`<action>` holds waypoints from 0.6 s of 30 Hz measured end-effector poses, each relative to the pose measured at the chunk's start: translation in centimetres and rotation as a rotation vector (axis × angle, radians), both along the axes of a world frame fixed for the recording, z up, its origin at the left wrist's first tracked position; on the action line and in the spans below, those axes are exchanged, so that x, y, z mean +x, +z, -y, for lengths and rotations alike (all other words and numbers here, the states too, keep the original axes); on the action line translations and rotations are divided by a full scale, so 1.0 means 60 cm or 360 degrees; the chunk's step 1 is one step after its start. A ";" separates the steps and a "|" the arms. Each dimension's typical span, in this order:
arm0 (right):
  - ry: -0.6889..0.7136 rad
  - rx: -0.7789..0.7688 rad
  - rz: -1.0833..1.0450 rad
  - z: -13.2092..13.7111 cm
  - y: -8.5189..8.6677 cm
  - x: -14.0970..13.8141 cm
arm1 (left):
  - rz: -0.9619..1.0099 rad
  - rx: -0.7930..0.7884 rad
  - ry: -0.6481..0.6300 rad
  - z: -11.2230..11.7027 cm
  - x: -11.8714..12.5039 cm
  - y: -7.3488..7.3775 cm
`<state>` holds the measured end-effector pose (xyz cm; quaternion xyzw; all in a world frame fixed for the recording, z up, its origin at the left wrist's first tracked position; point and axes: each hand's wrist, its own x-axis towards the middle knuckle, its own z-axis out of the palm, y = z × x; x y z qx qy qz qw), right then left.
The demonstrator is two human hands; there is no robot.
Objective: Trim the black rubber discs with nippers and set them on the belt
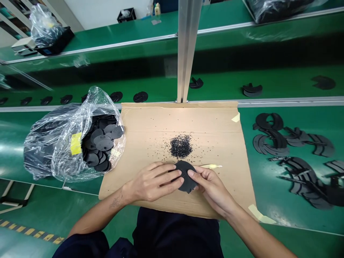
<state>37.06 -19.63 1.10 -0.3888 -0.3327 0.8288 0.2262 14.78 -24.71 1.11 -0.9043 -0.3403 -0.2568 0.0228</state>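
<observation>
A black round disc is held between both hands just above a sheet of brown cardboard taped to the green bench. My left hand grips its left side with curled fingers. My right hand pinches its right edge. A small pale tool pokes out beyond the right hand; whether that hand holds it is unclear. A heap of small black crumbs lies on the cardboard just beyond the disc.
A clear plastic bag full of black discs lies open at the left. Trimmed black rings and curved offcuts lie scattered at the right. More black pieces sit on the green conveyor beyond a metal post.
</observation>
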 end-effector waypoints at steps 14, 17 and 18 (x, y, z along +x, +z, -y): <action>-0.0175 0.0551 0.0307 0.008 0.001 0.004 | 0.1098 -0.0788 0.0458 0.008 0.027 -0.010; -0.0182 0.0612 0.0342 0.010 0.002 -0.002 | 0.1233 -0.0970 0.0571 0.000 0.046 -0.014; -0.0172 0.0613 0.0336 0.011 0.002 -0.004 | 0.1254 -0.0992 0.0599 -0.002 0.051 -0.015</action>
